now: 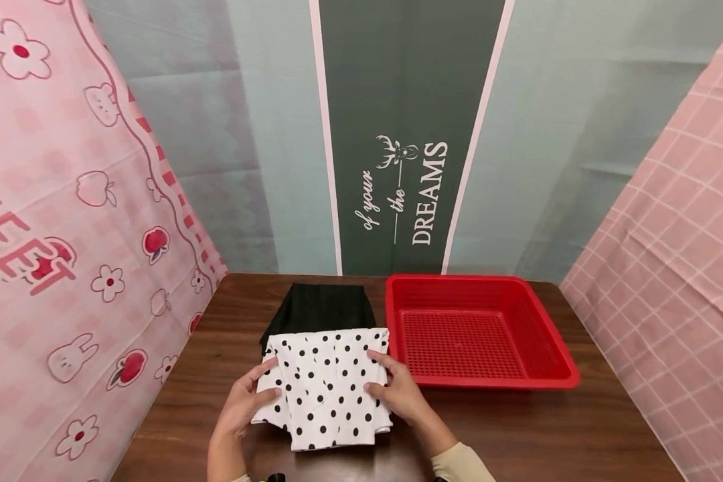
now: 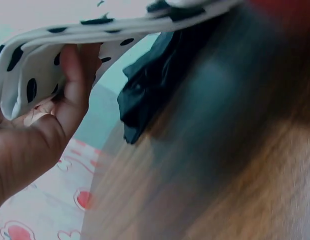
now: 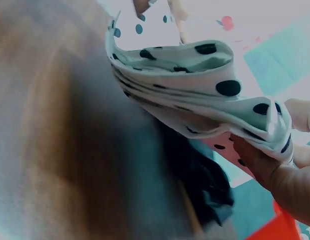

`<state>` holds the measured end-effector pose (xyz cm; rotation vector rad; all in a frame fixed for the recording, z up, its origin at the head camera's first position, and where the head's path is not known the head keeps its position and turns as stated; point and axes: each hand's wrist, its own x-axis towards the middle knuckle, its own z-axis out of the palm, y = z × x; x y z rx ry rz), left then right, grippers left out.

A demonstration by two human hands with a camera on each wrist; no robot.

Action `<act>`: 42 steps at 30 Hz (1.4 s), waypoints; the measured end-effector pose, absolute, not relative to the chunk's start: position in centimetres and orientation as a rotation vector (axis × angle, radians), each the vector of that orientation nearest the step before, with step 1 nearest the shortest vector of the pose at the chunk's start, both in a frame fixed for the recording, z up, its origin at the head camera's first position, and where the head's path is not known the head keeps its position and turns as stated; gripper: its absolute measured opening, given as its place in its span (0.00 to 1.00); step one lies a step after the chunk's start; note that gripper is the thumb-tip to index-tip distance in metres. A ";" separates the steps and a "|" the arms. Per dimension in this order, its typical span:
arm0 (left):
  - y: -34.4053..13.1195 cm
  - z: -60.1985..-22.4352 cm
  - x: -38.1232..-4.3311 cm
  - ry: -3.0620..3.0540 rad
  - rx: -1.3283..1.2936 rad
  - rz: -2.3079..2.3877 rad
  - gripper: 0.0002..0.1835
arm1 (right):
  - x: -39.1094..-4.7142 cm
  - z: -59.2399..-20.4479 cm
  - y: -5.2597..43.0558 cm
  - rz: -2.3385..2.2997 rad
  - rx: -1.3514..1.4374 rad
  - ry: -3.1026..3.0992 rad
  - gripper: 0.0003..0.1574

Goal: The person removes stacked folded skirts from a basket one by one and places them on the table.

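Observation:
A white cloth with black polka dots (image 1: 325,391), folded into several layers, is held by its two sides in front of me. My left hand (image 1: 241,404) grips its left side, with thumb and fingers on opposite faces of the fold. On the right side, my right hand (image 1: 402,395) pinches the layers the same way. Both wrist views show the spotted cloth (image 3: 195,90) raised off the table. Whether it is a garment, I cannot tell. Just behind it lies a folded black cloth (image 1: 328,308), its near part hidden by the spotted one.
A red plastic basket (image 1: 482,383) with a mesh bottom stands at the back right of the brown wooden table (image 1: 518,435). Printed curtains hang around it: a pink one (image 1: 126,268) on the left, a green-grey one (image 1: 391,80) behind and a pink checked one (image 1: 669,254) on the right.

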<state>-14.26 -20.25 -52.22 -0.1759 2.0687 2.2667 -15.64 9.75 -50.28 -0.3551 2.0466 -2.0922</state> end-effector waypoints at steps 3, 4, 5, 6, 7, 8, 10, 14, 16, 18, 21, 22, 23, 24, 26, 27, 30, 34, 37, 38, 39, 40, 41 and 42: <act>-20.7 -52.7 -14.3 2.093 -0.188 2.247 0.33 | -15.4 -50.2 9.1 -2.074 -0.365 2.072 0.37; -20.8 -52.9 -14.3 2.104 -0.187 2.239 0.33 | -15.3 -50.1 8.9 -2.062 -0.366 2.090 0.37; -20.9 -53.1 -14.3 2.115 -0.196 2.228 0.33 | -15.4 -50.3 8.8 -2.057 -0.358 2.095 0.36; -21.0 -53.3 -14.3 2.140 -0.202 2.204 0.32 | -15.3 -50.5 8.6 -2.046 -0.359 2.119 0.36; -21.1 -53.4 -14.3 2.159 -0.209 2.177 0.32 | -15.3 -50.8 8.6 -2.041 -0.347 2.130 0.36; -21.1 -53.5 -14.3 2.182 -0.219 2.150 0.32 | -15.3 -51.1 8.5 -2.038 -0.339 2.138 0.35; -21.2 -53.8 -14.2 2.198 -0.229 2.116 0.32 | -15.1 -51.4 8.4 -2.026 -0.308 2.145 0.35; -21.4 -54.2 -14.0 2.207 -0.238 2.067 0.31 | -14.7 -51.9 8.1 -2.034 -0.239 2.112 0.35; -21.7 -54.4 -14.0 2.218 -0.243 2.054 0.31 | -14.7 -52.2 7.9 -2.030 -0.210 2.115 0.35; -22.0 -54.5 -14.1 2.234 -0.263 2.033 0.32 | -14.9 -52.7 7.7 -2.036 -0.188 2.103 0.34; -22.4 -54.7 -14.4 2.266 -0.270 1.999 0.32 | -15.5 -53.7 7.2 -2.042 -0.160 2.096 0.34; -22.6 -54.8 -14.5 2.266 -0.271 1.996 0.32 | -15.7 -54.2 7.1 -2.042 -0.148 2.096 0.34; -22.7 -54.8 -14.7 2.274 -0.275 1.984 0.32 | -15.9 -54.7 6.9 -2.044 -0.137 2.096 0.34; -22.8 -54.9 -14.8 2.272 -0.272 1.982 0.32 | -16.1 -55.2 6.8 -2.039 -0.122 2.101 0.34; -22.9 -54.9 -15.1 2.276 -0.276 1.985 0.32 | -16.5 -56.0 6.5 -2.025 -0.094 2.116 0.34; -23.0 -54.9 -15.2 2.283 -0.280 1.981 0.32 | -16.7 -56.4 6.4 -2.013 -0.082 2.128 0.34; -23.2 -54.9 -15.4 2.289 -0.290 1.978 0.32 | -16.9 -56.6 6.2 -2.008 -0.073 2.141 0.35; -23.4 -55.1 -15.7 2.282 -0.305 1.976 0.32 | -17.2 -57.0 6.1 -2.025 -0.078 2.138 0.35; -23.5 -55.2 -15.8 2.260 -0.317 1.981 0.32 | -17.6 -57.7 6.1 -2.008 -0.077 2.162 0.34; -23.6 -55.2 -15.8 2.268 -0.315 1.972 0.32 | -17.7 -57.8 6.1 -2.001 -0.080 2.175 0.34; -23.7 -55.3 -15.9 2.276 -0.314 1.960 0.32 | -17.8 -57.9 6.1 -1.994 -0.081 2.182 0.34; -23.7 -55.3 -15.9 2.281 -0.312 1.947 0.32 | -17.9 -58.0 6.1 -1.986 -0.084 2.191 0.34; -23.8 -55.3 -15.9 2.287 -0.308 1.932 0.32 | -18.0 -58.0 6.0 -1.977 -0.086 2.200 0.34; -23.9 -55.4 -15.9 2.303 -0.307 1.912 0.32 | -18.1 -58.1 6.0 -1.971 -0.091 2.205 0.34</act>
